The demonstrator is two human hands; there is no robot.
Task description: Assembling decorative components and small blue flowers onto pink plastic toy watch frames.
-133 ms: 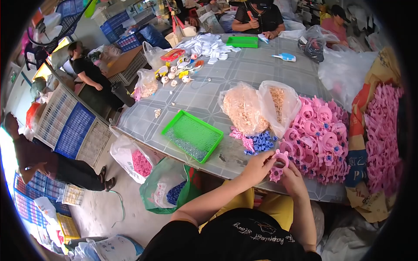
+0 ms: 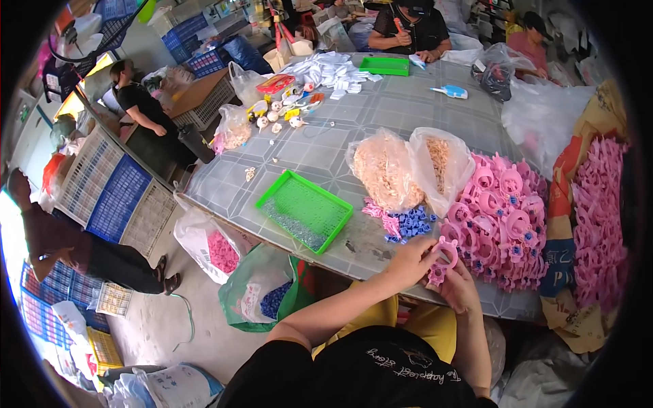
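Observation:
A pink plastic ring-shaped piece with small ears and a scalloped lower part (image 2: 443,273) is held between my two hands above the table's near edge. My left hand (image 2: 411,261) pinches it from the left with fingers closed. From below and the right, my right hand (image 2: 462,292) is closed on the same piece, hiding part of its lower end. Just beyond my left hand lie small blue plastic parts (image 2: 410,224) and a few small pink parts (image 2: 390,224). To the right of my hands rises a big heap of similar pink pieces with blue bits (image 2: 502,217).
Clear bags of peach-coloured parts (image 2: 386,173) stand behind the blue parts. A green tray of tiny clear pieces (image 2: 318,193) sits left. An open sack of pink pieces (image 2: 562,231) is at the right edge. A co-worker (image 2: 410,34) sits across the table.
The view has shifted slightly, so the scene sits a little further right. Both hands keep hold of the pink piece, which appears tilted slightly differently.

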